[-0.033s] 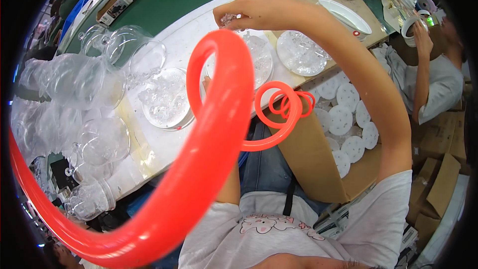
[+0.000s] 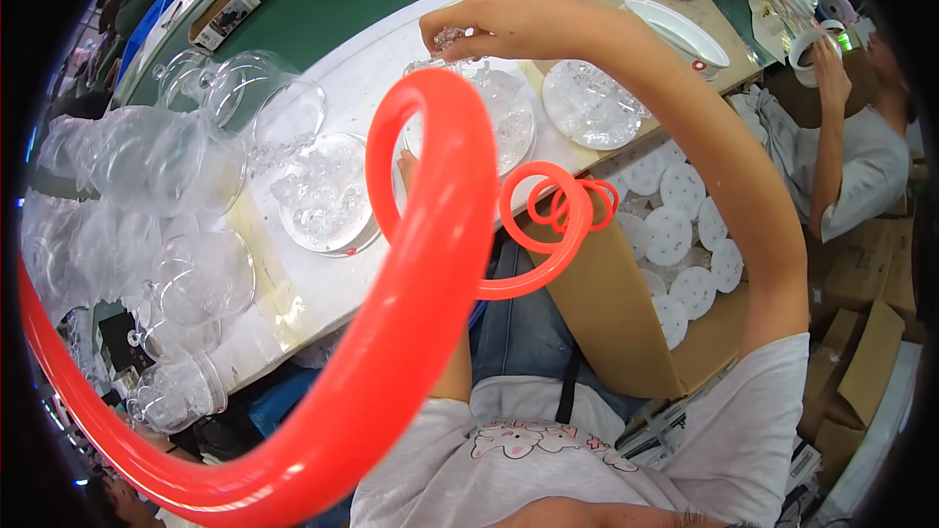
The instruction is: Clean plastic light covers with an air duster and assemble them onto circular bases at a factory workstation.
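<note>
My right hand [image 2: 479,31] is raised over the far part of the white work table, its fingers closed on a clear faceted plastic piece [image 2: 451,38]. Below it is a white round dish [image 2: 516,127] with clear crystal-like pieces on it. A glossy red coiled cord [image 2: 425,205] crosses close in front and hides much of the middle. Of my left hand [image 2: 407,166] only a sliver shows through the coil's loop, beside the dish; its grip is hidden. Another dish with clear pieces [image 2: 325,191] sits to the left, and one more [image 2: 592,103] to the right.
Clear domed covers [image 2: 205,274] and bagged clear plastic [image 2: 147,156] crowd the left. An open cardboard box [image 2: 626,318] at the table edge holds white perforated discs [image 2: 670,230]. White oval dishes [image 2: 675,34] stand far right, near a co-worker [image 2: 851,137] holding a white ring-shaped part.
The near loop of the red coil has dipped slightly, uncovering more of the clear material under my right hand. That hand has hardly moved.
</note>
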Motion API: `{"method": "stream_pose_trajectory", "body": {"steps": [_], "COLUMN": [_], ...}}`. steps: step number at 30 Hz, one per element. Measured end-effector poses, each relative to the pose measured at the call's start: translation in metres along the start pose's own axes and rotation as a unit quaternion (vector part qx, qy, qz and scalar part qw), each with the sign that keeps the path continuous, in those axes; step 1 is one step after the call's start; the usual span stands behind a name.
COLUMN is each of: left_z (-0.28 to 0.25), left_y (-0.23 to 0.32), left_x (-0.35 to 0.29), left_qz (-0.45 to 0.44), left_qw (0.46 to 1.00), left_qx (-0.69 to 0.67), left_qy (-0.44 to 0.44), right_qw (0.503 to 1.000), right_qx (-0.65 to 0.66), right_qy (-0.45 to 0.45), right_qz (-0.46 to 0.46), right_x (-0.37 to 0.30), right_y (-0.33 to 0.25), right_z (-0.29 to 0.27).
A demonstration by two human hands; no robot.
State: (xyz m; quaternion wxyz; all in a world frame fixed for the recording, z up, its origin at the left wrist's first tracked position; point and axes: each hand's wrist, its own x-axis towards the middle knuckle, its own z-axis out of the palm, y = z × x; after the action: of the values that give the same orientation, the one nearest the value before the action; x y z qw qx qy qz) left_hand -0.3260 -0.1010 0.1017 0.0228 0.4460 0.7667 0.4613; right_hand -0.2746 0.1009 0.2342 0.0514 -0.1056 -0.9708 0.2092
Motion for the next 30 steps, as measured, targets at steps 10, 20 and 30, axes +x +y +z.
{"method": "stream_pose_trajectory", "body": {"steps": [10, 20, 30], "left_z": [-0.004, 0.003, 0.004], "left_y": [0.010, 0.007, 0.007], "left_x": [0.001, -0.001, 0.000], "left_qz": [-0.043, -0.044, -0.016], "left_qw": [0.997, 0.991, 0.999], "left_qx": [-0.028, -0.122, -0.047], "left_qy": [-0.060, -0.022, -0.016], "right_qw": [0.999, 0.996, 0.995], "right_qx": [0.031, 0.057, 0.087], "right_qy": [0.015, 0.021, 0.049], "right_qz": [0.015, 0.072, 0.017], "right_x": [-0.007, -0.011, -0.019], "right_y": [-0.006, 0.000, 0.005], "right_z": [-0.004, -0.005, -0.006]}}
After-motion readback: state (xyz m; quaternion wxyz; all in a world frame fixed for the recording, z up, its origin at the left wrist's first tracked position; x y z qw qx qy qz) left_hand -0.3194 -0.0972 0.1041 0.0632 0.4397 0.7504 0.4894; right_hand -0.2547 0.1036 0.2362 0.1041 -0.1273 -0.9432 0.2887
